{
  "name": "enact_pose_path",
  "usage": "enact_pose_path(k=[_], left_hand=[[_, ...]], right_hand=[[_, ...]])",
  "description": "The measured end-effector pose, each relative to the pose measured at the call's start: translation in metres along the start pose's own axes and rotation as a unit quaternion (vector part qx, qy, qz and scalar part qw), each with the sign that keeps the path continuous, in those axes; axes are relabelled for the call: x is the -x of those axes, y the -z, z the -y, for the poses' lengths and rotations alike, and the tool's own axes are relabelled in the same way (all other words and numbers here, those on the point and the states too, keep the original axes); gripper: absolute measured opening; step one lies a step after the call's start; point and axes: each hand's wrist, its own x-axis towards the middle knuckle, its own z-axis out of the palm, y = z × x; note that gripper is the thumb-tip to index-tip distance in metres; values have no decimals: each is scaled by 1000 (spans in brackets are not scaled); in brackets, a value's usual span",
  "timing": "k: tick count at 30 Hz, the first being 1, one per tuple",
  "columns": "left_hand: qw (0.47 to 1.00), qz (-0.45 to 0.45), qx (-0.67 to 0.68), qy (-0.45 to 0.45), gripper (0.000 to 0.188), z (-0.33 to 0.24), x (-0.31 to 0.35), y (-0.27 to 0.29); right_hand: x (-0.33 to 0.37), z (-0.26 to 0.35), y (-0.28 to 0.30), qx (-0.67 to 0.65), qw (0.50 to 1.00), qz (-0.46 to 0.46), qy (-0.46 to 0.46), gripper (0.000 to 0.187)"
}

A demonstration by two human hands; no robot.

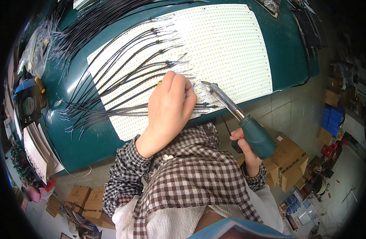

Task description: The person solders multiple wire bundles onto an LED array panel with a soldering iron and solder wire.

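Observation:
My left hand point(171, 102) is closed in a pinch over the near side of a white LED panel point(230, 47), above several black cables point(131, 53). Its fingers hide whatever they hold. The cables lie side by side across the panel, and their thin stripped wire ends point right, over rows of small yellow LEDs. In my right hand point(248, 153) is a soldering iron point(256, 135) with a thick dark green handle and a metal barrel. The iron slants up to the left, its tip close to the wire ends just right of my left fingers. Whether the tip touches the panel I cannot tell.
A thick bundle of black cables point(99, 20) lies at the back of the green table point(77, 149). At the left are a small fan-like device point(29, 103), clear plastic bags point(35, 51) and stacked white panels point(39, 149). Cardboard boxes point(288, 159) stand on the floor at right.

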Motion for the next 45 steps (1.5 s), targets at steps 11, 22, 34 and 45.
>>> enact_pose_path(k=[11,22,34,45], left_hand=[[991,41,89,86,13,-5,-7,11],[996,57,40,53,10,0,-12,9],[998,47,25,38,11,1,-11,6],[999,43,21,26,11,2,-11,7]], right_hand=[[-2,-1,2,-71,997,-7,-11,60],[0,-4,6,-8,1000,-9,5,56],[-1,-8,6,9,1000,9,19,58],[-5,-6,2,32,999,15,39,58]])
